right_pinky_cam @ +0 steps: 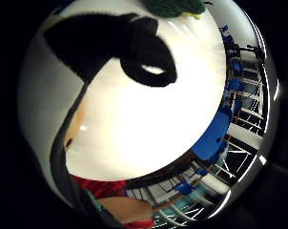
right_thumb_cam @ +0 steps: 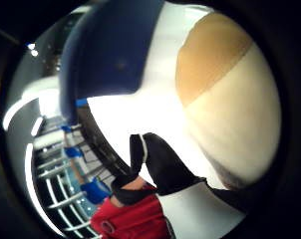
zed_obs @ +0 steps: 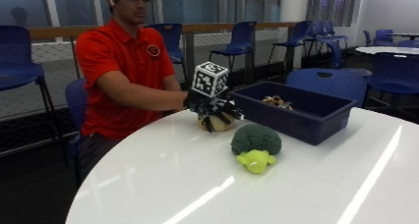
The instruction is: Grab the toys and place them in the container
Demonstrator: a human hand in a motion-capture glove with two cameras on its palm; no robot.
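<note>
Gloved right hand (zed_obs: 214,109) reaches forward from a bent arm, fingers curled down around a tan ball-shaped toy (zed_obs: 219,123) near the tabletop's far edge, beside the blue container (zed_obs: 296,117); a green broccoli toy (zed_obs: 256,143) lies near mid-table

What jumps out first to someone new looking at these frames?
The green and yellow plush broccoli toy lying alone on the white round table, in front of the dark blue plastic bin. Next, the black-gloved right hand curled over a tan rounded plush toy beside the bin's near end. Another toy already lies inside the bin.
</note>
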